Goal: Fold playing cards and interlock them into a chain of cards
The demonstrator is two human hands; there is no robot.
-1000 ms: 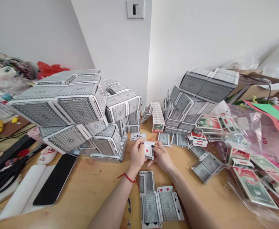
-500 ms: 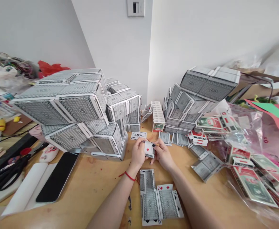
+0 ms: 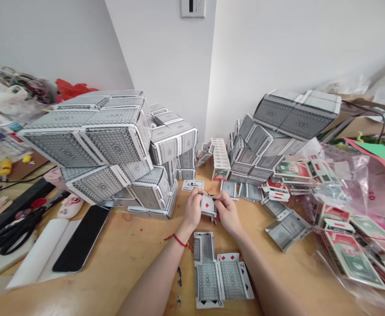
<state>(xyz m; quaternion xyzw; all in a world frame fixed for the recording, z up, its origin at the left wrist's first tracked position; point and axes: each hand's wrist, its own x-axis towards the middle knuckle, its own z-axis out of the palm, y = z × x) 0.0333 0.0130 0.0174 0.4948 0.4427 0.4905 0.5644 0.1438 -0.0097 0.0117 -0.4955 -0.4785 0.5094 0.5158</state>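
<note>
The diamond card (image 3: 207,204) is pinched between the 2 hands over the tabletop (image 3: 126,259), face toward the camera. The left hand (image 3: 193,209) is clamped on its left edge, the right hand (image 3: 226,211) on its right edge and top corner. Fingers cover the card's corners, so its rank cannot be read; a patterned strip shows below its face, mostly hidden, and whether it touches the tabletop cannot be told.

Nearer the wearer than the diamond card lies a group of joined cards (image 3: 207,281), backs up; the right forearm comes close to its edge, where a 7 shows. Just beyond the diamond card is a joker-like card (image 3: 193,185), its print too small to read.

Left of the diamond card stand patterned boxes (image 3: 115,147), with a black phone (image 3: 80,239) below them. Well to its right lie red-and-green card packs (image 3: 353,259), partly under blurred clear plastic (image 3: 347,169). Far beyond it, a wall fitting (image 3: 193,8) is cut off by the top edge.
</note>
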